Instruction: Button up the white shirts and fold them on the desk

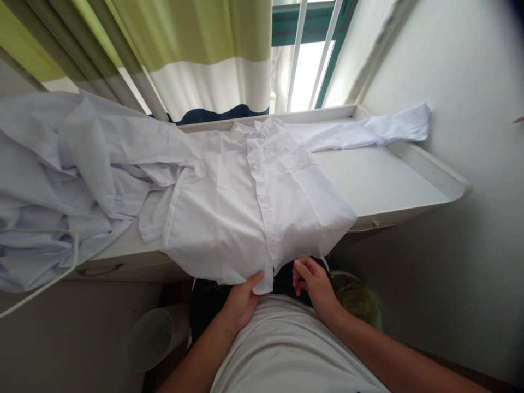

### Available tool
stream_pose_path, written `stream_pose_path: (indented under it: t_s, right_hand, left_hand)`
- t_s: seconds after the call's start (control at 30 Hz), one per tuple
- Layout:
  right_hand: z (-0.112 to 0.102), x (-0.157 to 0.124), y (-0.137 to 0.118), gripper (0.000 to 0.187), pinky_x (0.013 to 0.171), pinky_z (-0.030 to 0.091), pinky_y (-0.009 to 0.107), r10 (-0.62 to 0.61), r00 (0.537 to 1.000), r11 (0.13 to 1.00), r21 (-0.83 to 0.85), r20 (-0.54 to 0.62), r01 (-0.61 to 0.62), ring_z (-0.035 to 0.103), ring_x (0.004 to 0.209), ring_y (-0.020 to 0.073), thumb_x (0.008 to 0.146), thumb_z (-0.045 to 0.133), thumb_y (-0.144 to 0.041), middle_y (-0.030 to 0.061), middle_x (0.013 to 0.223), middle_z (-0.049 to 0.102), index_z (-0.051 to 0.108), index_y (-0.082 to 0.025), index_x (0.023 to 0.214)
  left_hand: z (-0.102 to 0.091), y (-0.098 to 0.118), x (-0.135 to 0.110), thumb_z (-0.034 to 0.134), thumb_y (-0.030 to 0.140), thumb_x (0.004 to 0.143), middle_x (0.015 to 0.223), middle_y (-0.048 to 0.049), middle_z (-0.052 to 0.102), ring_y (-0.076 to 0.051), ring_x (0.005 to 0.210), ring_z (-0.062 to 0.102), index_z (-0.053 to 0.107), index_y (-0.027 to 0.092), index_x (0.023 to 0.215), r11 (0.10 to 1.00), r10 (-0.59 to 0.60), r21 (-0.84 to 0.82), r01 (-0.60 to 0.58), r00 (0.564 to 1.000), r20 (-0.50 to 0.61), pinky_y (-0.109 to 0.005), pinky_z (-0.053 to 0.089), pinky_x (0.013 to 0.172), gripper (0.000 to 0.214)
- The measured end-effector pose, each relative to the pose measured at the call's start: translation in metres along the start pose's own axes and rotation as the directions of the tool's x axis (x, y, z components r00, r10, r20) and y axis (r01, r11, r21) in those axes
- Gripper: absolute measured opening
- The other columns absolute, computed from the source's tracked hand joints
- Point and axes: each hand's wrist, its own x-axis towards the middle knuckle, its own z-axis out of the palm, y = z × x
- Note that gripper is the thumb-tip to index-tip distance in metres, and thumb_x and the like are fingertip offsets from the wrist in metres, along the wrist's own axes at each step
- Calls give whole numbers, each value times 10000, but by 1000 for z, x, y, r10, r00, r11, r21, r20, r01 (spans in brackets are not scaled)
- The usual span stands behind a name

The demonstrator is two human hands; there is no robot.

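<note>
A white button-up shirt (221, 202) lies front side up on a white desk, its lower part hanging over the front edge. One sleeve (368, 131) stretches right along the back of the desk. My left hand (241, 303) grips the bottom hem beside the button placket (265, 218), thumb on top and fingers hidden beneath the cloth. Just below the hem to the right, my right hand (313, 281) is loosely curled, fingers a little apart, with nothing visible in it.
Crumpled white cloth (73, 158) is heaped on the left, with a white cable or wire (76, 251) in front. The white desk (393, 169) has a raised right edge against the wall. Below are a translucent bin (151, 338) and a yellowish bag (354, 297). A curtain (213, 49) hangs behind.
</note>
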Motion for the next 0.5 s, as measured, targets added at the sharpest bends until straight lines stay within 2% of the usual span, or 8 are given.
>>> stream_pose_path:
  t_s: [0.07,0.1,0.17,0.27,0.37,0.43,0.47,0.5]
  right_hand:
    - [-10,2,19,389,529,562,294,184,977,971,176,-108,-164,655,716,178,748,804,-504,4,890,653,590,-243,943]
    - [-16,5,25,445,629,607,334,224,963,953,241,-149,-184,687,821,200,710,838,-480,10,1002,671,591,-267,1013]
    - [-26,15,31,507,820,619,387,184,963,950,287,-195,-123,683,1051,234,691,853,-446,0,1178,666,584,-325,1103]
    - [-39,33,25,412,943,583,425,55,981,960,282,-186,0,605,1241,250,734,802,-472,-30,1271,660,613,-366,1084]
    - [-49,46,19,336,972,568,464,54,989,933,361,-135,-1,617,1229,266,743,783,-496,-19,1246,690,667,-343,1019]
    - [-51,47,21,333,955,576,470,88,987,914,404,-134,-26,655,1168,277,702,818,-476,-5,1183,720,697,-326,974]
    - [-51,46,23,339,931,586,470,111,983,913,405,-147,-43,679,1117,282,667,841,-466,2,1137,736,709,-318,942]
    - [-51,43,26,344,894,598,468,136,978,919,389,-159,-65,704,1051,287,630,858,-466,12,1083,751,720,-308,903]
  left_hand:
    - [-17,-2,4,799,106,763,1089,-122,736,-208,939,700,725,116,1012,996,-77,33,78,996,-34,-315,599,844,260]
    - [-25,-3,6,787,108,778,1092,-139,733,-209,938,702,725,104,1008,992,-106,59,109,993,-53,-313,598,852,238]
    - [-37,-4,9,768,150,815,1112,-177,723,-210,922,706,728,83,994,985,-128,108,135,989,-67,-301,598,833,195]
    - [-52,-6,11,787,225,812,1196,-189,698,-197,899,704,743,101,965,980,-95,172,97,995,-21,-277,593,779,202]
    - [-70,-4,7,848,324,742,1171,-129,709,-189,904,710,745,197,1090,972,-58,230,44,997,54,-285,575,804,384]
    - [-82,7,1,859,472,687,1088,-85,734,-197,873,717,742,278,1126,937,-70,348,29,992,107,-330,562,828,494]
    - [-87,16,-4,869,542,626,1018,-60,748,-206,839,720,762,306,1064,887,-88,461,25,989,117,-361,557,823,509]
    - [-92,27,-10,887,584,546,927,-34,757,-219,801,718,779,328,961,799,-106,601,13,987,119,-396,551,810,500]
